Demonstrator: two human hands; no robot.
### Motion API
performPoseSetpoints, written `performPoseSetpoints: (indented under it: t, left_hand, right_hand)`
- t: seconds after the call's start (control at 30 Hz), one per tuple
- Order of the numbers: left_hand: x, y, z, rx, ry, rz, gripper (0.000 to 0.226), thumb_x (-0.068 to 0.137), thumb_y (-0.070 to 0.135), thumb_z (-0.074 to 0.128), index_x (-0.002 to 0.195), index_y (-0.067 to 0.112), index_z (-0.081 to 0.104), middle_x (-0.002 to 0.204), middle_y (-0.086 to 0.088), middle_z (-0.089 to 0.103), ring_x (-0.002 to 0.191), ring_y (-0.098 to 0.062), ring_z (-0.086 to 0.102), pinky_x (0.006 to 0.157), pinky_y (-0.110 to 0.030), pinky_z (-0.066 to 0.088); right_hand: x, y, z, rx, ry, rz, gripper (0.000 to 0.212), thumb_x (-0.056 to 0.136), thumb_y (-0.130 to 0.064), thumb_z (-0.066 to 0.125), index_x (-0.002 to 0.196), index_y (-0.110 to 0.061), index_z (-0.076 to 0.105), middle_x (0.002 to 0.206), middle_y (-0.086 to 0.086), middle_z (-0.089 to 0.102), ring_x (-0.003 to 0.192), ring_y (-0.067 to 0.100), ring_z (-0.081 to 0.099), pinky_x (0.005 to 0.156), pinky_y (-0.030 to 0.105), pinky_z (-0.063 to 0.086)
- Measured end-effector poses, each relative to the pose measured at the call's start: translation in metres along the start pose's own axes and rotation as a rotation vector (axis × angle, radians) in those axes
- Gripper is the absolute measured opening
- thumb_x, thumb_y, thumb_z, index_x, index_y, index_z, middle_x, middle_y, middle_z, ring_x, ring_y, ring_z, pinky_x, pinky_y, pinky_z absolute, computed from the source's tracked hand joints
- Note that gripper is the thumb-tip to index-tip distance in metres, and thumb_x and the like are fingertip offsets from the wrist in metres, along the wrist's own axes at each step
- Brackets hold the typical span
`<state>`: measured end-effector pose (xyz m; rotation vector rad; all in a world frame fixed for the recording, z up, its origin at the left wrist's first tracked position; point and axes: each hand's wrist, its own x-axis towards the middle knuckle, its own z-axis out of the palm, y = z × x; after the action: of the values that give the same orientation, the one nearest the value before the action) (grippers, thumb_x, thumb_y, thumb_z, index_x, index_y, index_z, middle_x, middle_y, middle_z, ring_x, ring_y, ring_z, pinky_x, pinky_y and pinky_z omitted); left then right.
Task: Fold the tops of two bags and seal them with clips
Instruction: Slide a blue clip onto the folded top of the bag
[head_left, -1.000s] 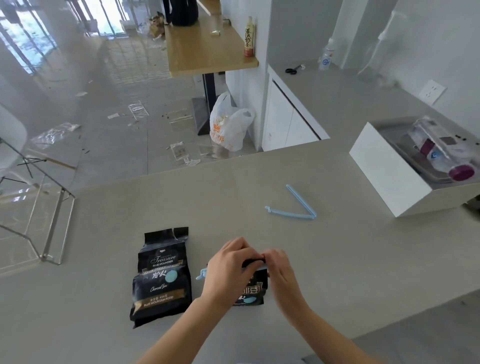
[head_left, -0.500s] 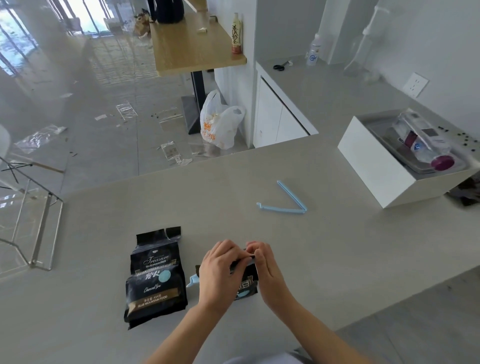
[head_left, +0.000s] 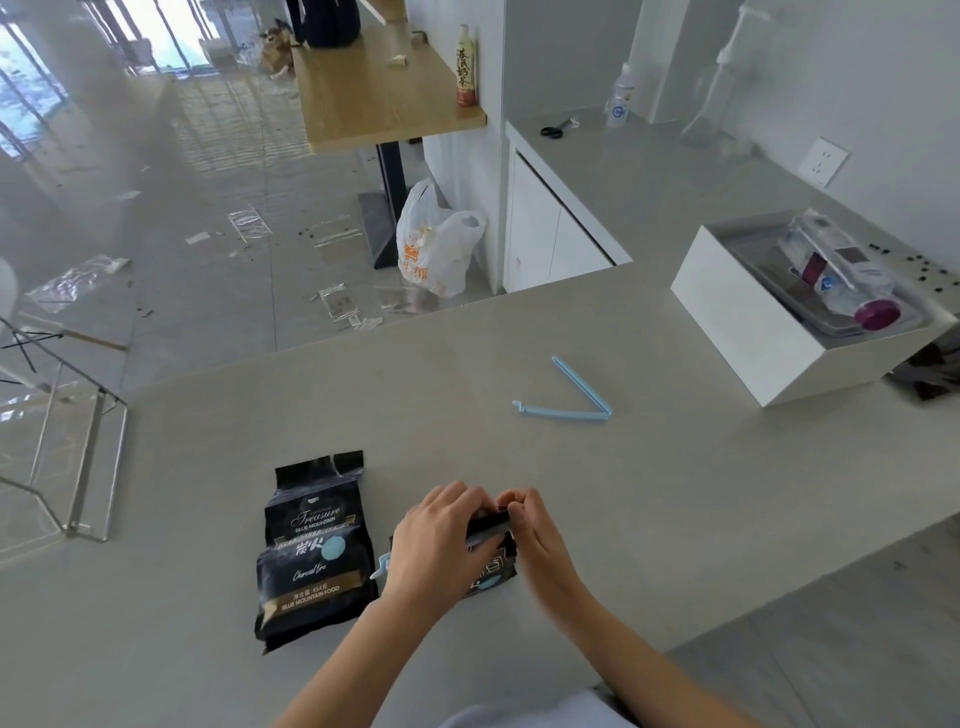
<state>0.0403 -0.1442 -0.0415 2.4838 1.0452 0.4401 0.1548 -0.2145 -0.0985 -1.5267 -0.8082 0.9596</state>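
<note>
Both hands work the smaller black bag (head_left: 491, 574) at the near centre of the tabletop (head_left: 675, 519). The left hand (head_left: 436, 540) lies over the bag's upper part, fingers curled onto the folded top edge; the right hand (head_left: 535, 530) pinches the same edge from the right. Each grip is narrow and closed on the folded top, probably to keep the fold flat and tight until a clip goes on. A pale blue clip tip (head_left: 381, 565) pokes out from under the left hand, touching the bag's left side; whether it is already engaged on the fold cannot be told, since the hands cover it.

The second, larger bag (head_left: 314, 553) lies flat just left of the first, top edge unfolded and ragged, untouched. A second blue clip (head_left: 569, 397) sits spread in a V, well apart, farther and to the right, likely staged for that bag. A white box (head_left: 753, 332) stands at the far right.

Compared with half a second ago: the hands hold nearly the same pose on the bag top, fingertips drawn slightly closer together. The larger bag and the V clip have not shifted on the tabletop; the apparent change is camera motion.
</note>
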Motion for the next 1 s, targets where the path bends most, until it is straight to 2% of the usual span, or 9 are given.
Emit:
performPoseSetpoints:
  t: [0.13, 0.37, 0.47, 0.57, 0.67, 0.77, 0.83, 0.93, 1.0]
  left_hand:
    - [-0.002, 0.003, 0.005, -0.089, 0.062, -0.052, 0.014, 0.074, 0.04, 0.072, 0.074, 0.028, 0.064, 0.071, 0.009, 0.06, 0.066, -0.007, 0.054, 0.05, -0.018, 0.033]
    - [-0.009, 0.001, 0.013, -0.248, 0.078, 0.032, 0.006, 0.073, 0.017, 0.077, 0.073, 0.017, 0.071, 0.065, 0.001, 0.058, 0.067, -0.008, 0.048, 0.053, -0.034, 0.048]
    - [-0.005, -0.003, 0.011, -0.255, 0.063, 0.038, 0.005, 0.074, 0.02, 0.077, 0.075, 0.018, 0.073, 0.066, 0.003, 0.059, 0.065, -0.009, 0.05, 0.053, -0.033, 0.048]
    - [0.002, -0.007, 0.002, -0.243, 0.041, -0.01, 0.006, 0.075, 0.031, 0.074, 0.078, 0.027, 0.071, 0.069, 0.009, 0.059, 0.06, -0.007, 0.052, 0.05, -0.027, 0.043]
    - [0.001, -0.023, -0.009, -0.145, 0.032, -0.014, 0.019, 0.076, 0.034, 0.072, 0.094, 0.029, 0.068, 0.085, 0.011, 0.064, 0.08, -0.009, 0.059, 0.069, -0.029, 0.049]
    - [-0.013, -0.052, -0.014, -0.205, 0.041, -0.297, 0.043, 0.077, 0.043, 0.069, 0.115, 0.026, 0.058, 0.108, 0.01, 0.058, 0.1, -0.009, 0.054, 0.086, -0.032, 0.047]
    - [-0.028, -0.063, -0.017, -0.424, -0.055, -0.601, 0.053, 0.08, 0.047, 0.064, 0.124, 0.022, 0.048, 0.116, 0.007, 0.052, 0.104, -0.011, 0.052, 0.088, -0.034, 0.047]
    - [-0.049, -0.06, -0.015, -0.752, -0.16, -0.76, 0.025, 0.089, 0.037, 0.056, 0.108, 0.021, 0.056, 0.106, -0.007, 0.066, 0.087, -0.012, 0.06, 0.075, -0.029, 0.048]
    - [-0.062, -0.055, -0.017, -0.816, -0.048, -0.72, 0.011, 0.091, 0.025, 0.055, 0.101, 0.024, 0.06, 0.096, -0.003, 0.071, 0.077, -0.005, 0.064, 0.067, -0.018, 0.049]
  right_hand:
    - [-0.001, 0.003, -0.003, -0.042, 0.006, -0.033, 0.037, 0.089, -0.049, 0.036, 0.094, -0.018, 0.056, 0.087, 0.003, 0.06, 0.082, 0.016, 0.058, 0.076, 0.043, 0.047]
    - [-0.001, 0.006, -0.012, -0.145, -0.057, -0.086, 0.039, 0.091, -0.045, 0.031, 0.097, -0.016, 0.057, 0.092, 0.002, 0.06, 0.09, 0.019, 0.057, 0.084, 0.041, 0.045]
    - [0.003, 0.0, -0.014, -0.148, -0.116, -0.04, 0.04, 0.09, -0.045, 0.032, 0.097, -0.015, 0.058, 0.093, 0.004, 0.058, 0.091, 0.021, 0.056, 0.083, 0.04, 0.045]
    - [0.007, -0.012, -0.018, -0.112, -0.191, 0.061, 0.051, 0.08, -0.066, 0.036, 0.1, -0.024, 0.058, 0.099, -0.001, 0.06, 0.096, 0.015, 0.058, 0.083, 0.034, 0.046]
    - [0.002, -0.015, -0.021, -0.028, -0.287, 0.203, 0.075, 0.064, -0.085, 0.04, 0.115, -0.032, 0.054, 0.12, -0.004, 0.06, 0.109, 0.007, 0.059, 0.084, 0.029, 0.054]
    - [-0.005, -0.013, -0.018, -0.008, -0.351, 0.267, 0.081, 0.062, -0.073, 0.062, 0.127, -0.029, 0.043, 0.128, -0.002, 0.055, 0.113, 0.009, 0.058, 0.085, 0.027, 0.056]
    - [-0.006, -0.009, -0.012, -0.123, -0.309, 0.243, 0.062, 0.075, -0.047, 0.071, 0.125, -0.028, 0.041, 0.128, -0.001, 0.054, 0.115, 0.014, 0.055, 0.095, 0.036, 0.051]
    - [-0.005, -0.01, -0.003, -0.19, -0.216, 0.178, 0.039, 0.085, -0.019, 0.066, 0.112, -0.037, 0.044, 0.125, -0.001, 0.057, 0.105, 0.004, 0.056, 0.081, 0.016, 0.052]
    - [-0.003, -0.016, 0.002, -0.227, -0.201, 0.121, 0.038, 0.084, -0.019, 0.067, 0.108, -0.04, 0.046, 0.121, -0.009, 0.058, 0.106, 0.0, 0.054, 0.074, 0.005, 0.048]
